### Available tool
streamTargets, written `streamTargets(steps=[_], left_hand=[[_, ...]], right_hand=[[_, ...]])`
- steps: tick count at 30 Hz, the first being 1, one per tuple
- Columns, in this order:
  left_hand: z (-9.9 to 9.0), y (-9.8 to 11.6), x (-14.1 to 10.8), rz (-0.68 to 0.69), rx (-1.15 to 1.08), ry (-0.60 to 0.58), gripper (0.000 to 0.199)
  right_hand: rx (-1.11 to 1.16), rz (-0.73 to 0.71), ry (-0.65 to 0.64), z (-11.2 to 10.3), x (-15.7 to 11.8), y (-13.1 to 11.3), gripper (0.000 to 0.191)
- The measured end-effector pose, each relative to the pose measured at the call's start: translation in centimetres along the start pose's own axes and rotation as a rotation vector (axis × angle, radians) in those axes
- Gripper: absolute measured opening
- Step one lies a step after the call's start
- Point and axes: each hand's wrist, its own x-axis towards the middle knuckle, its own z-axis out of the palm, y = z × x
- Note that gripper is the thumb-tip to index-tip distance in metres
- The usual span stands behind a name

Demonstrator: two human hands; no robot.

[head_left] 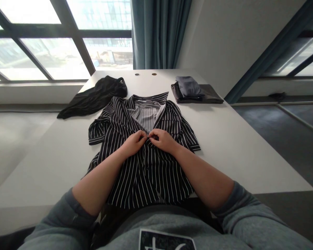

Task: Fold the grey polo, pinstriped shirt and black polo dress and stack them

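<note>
A black-and-white pinstriped short-sleeved shirt (pixel 148 180) lies face up on the white table, its collar at the far end and a grey striped inner side (pixel 143 118) showing at the open neck. My left hand (pixel 133 143) and my right hand (pixel 163 140) meet over the middle of its front. Fingers of both hands pinch the front edges near a small dark button (pixel 147 138), which is mostly hidden by my fingertips. My forearms rest above the lower half of the shirt.
A crumpled black garment (pixel 94 97) lies at the table's far left. A folded dark stack of clothes (pixel 195 93) sits at the far right. Several small round fittings (pixel 137 74) are set in the table's (pixel 237 156) far end, with windows and a curtain behind.
</note>
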Motion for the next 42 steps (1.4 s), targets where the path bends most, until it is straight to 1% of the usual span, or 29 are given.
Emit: streamTargets(steps=[6, 11, 15, 19, 22, 25, 29, 35, 38, 42], left_hand=[[0.1, -0.2, 0.0, -0.036, 0.012, 0.016, 0.005], [0.1, -0.5, -0.1, -0.051, 0.007, 0.022, 0.003], [0.4, -1.0, -0.1, -0.034, -0.052, 0.041, 0.005], [0.6, -1.3, 0.0, -0.055, -0.129, 0.042, 0.008], [0.6, -1.3, 0.1, -0.081, -0.157, 0.043, 0.010], [0.6, -1.2, 0.1, -0.085, -0.177, 0.018, 0.013], [0.4, -0.7, 0.0, -0.040, -0.123, -0.022, 0.013], [0.4, 0.0, -0.2, -0.005, 0.009, -0.048, 0.009], [0.5, 0.0, -0.2, 0.014, 0.043, -0.045, 0.008], [0.5, 0.0, -0.2, 0.016, 0.057, -0.052, 0.006]], right_hand=[[0.043, 0.049, -0.038, -0.2, 0.1, 0.1, 0.012], [0.038, 0.057, -0.090, -0.4, 0.1, 0.0, 0.013], [0.029, 0.045, -0.095, -0.6, 0.1, -0.1, 0.013], [0.039, 0.039, -0.100, -0.7, 0.1, -0.2, 0.012], [0.000, 0.008, -0.096, -0.7, 0.1, -0.2, 0.011], [-0.078, -0.058, -0.078, -0.6, 0.1, -0.3, 0.008], [-0.120, -0.089, -0.066, -0.3, -0.1, -0.3, 0.008], [-0.066, -0.069, -0.060, -0.2, -0.1, -0.1, 0.010], [-0.032, -0.042, -0.068, -0.1, 0.0, -0.2, 0.010], [0.017, 0.030, -0.085, -0.1, -0.1, -0.2, 0.009]])
